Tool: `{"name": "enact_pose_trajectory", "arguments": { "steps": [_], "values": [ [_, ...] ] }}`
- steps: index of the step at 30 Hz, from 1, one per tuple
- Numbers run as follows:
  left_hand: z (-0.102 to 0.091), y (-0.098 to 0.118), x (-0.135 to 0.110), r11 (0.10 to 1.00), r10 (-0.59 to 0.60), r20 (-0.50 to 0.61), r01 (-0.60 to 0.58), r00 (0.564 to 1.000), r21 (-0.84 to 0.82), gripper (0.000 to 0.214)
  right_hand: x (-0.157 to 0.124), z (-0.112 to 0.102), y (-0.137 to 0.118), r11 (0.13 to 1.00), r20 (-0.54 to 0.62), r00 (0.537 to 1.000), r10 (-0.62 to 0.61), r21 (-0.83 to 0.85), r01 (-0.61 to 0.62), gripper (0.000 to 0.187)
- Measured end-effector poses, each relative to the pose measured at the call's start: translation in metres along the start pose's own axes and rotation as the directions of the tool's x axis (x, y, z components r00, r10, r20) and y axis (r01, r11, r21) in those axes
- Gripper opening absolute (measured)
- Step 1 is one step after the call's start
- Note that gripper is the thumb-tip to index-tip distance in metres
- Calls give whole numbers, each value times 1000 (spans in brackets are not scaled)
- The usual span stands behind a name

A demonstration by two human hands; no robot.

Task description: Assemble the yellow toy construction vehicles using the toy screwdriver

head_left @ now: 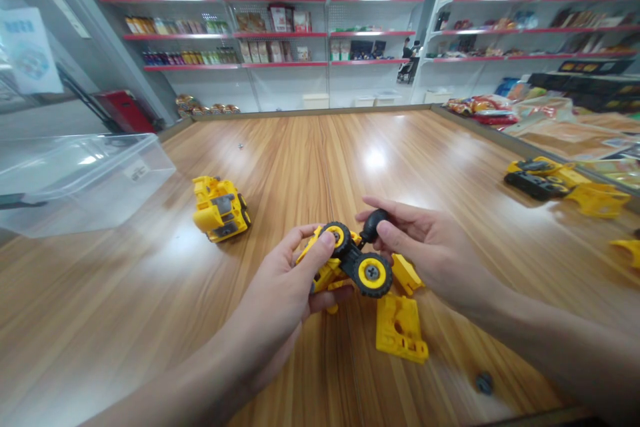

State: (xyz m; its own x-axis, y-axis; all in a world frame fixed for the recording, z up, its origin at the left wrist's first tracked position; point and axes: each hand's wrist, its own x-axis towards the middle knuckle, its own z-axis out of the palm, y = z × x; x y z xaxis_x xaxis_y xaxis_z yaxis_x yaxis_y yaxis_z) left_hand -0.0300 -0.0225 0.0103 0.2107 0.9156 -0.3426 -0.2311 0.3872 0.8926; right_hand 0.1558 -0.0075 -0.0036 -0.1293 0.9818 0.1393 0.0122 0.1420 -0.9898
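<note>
My left hand [293, 280] is closed around a yellow toy vehicle [373, 272], thumb on one of its black-tyred wheels. Two wheels with yellow hubs face up, and a screw head shows in the nearer hub. Between thumb and fingers, my right hand [440, 250] holds the black bulb-shaped handle of a screwdriver [373, 225]. Its short shaft points down at the vehicle's underside between the wheels; the tip is hidden. Below the hands, a flat yellow plastic part [401, 328] and a smaller yellow piece [407, 273] lie on the wooden table [300, 160].
A yellow toy truck [221, 209] stands to the left, beyond it a clear plastic bin [100, 180]. Another toy with black tracks [540, 178] sits at the right, near a yellow part [597, 200]. A small grey piece [484, 383] lies near the front edge. Stocked shelves line the back.
</note>
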Motion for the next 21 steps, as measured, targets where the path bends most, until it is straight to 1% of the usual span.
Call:
{"name": "enact_pose_trajectory", "arguments": {
  "steps": [2,6,9,12,14,17,21],
  "values": [
    [-1,0,0,1000,-30,20,30,999,-8,25,0,0,0,1000,6,1000,17,10,-17,42],
    [-1,0,-3,992,-129,79,129,988,3,28,2,-2,0,997,-30,997,64,-33,-65,36],
    [-2,0,-4,985,-170,121,170,978,11,34,3,-3,1,990,-9,994,113,83,-112,37],
    [-3,0,-5,977,-206,163,212,965,-19,40,3,-2,1,961,23,983,180,208,-181,39],
    [-3,1,-5,965,-241,210,257,948,-54,42,3,-2,1,945,32,974,224,236,-225,38],
    [-1,6,-6,936,-303,277,340,912,-96,45,4,-1,2,926,35,963,267,268,-267,31],
    [2,12,-8,897,-364,325,423,873,-130,51,4,-2,3,891,107,948,300,323,-319,25]
  ]
}}
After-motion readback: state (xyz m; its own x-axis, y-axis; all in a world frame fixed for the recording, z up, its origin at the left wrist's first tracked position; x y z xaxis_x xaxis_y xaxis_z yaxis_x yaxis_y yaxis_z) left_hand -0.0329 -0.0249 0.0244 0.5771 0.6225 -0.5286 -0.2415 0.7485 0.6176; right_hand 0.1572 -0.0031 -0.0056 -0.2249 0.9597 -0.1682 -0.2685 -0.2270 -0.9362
